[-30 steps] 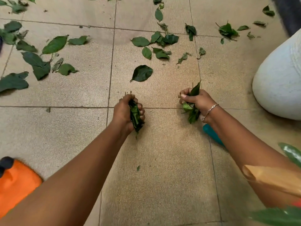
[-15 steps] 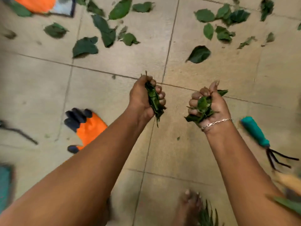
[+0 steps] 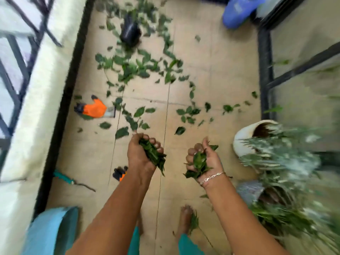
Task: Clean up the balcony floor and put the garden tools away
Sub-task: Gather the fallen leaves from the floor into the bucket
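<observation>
My left hand [image 3: 140, 155] grips a bunch of green leaves [image 3: 154, 155], held up above the tiled floor [image 3: 211, 67]. My right hand [image 3: 206, 159], palm up, curls its fingers round another handful of leaves [image 3: 197, 163]. Many loose leaves [image 3: 139, 69] lie scattered over the floor ahead. An orange glove [image 3: 94, 108] lies at the left, and a second orange glove [image 3: 120, 173] shows beside my left wrist. A teal-handled garden tool [image 3: 64, 177] lies by the left wall.
A black pot [image 3: 129, 32] lies among the far leaves. A blue object [image 3: 237, 12] stands at the far right. White plant pot [image 3: 246, 137] and a grey pot [image 3: 250, 190] with bushy plants stand at the right. A light blue container [image 3: 53, 230] is at bottom left. My bare feet [image 3: 184, 219] are below.
The view has risen and pulled back, showing the whole balcony floor. Both hands came up from the floor, still holding their leaves; the right hand turned palm up.
</observation>
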